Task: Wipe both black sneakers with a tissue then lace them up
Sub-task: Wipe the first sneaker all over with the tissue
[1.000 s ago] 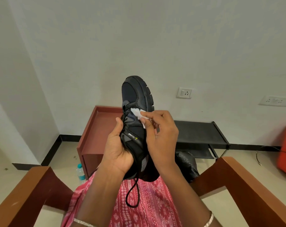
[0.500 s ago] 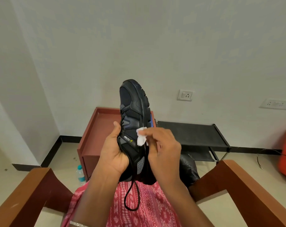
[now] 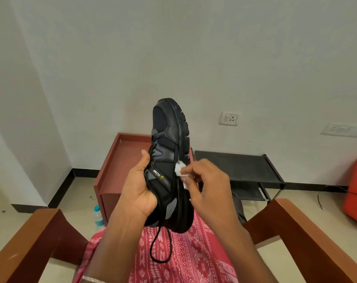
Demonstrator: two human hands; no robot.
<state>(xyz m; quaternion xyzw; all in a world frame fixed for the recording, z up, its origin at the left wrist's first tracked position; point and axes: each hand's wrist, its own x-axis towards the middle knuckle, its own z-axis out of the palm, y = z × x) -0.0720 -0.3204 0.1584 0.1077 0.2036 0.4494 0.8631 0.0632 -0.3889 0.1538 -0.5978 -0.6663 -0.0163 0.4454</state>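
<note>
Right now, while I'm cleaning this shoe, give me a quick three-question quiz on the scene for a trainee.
1. True or false: the left hand grips the black sneaker, which is held up off the lap.
2. Pick one: the tissue touches the sneaker at A) the toe tip, B) the side by the sole edge, C) the heel.
3. Fill in: the tissue is pinched by the fingers of the ___ hand.

Key: 1 true. 2 B. 3 right hand.
</note>
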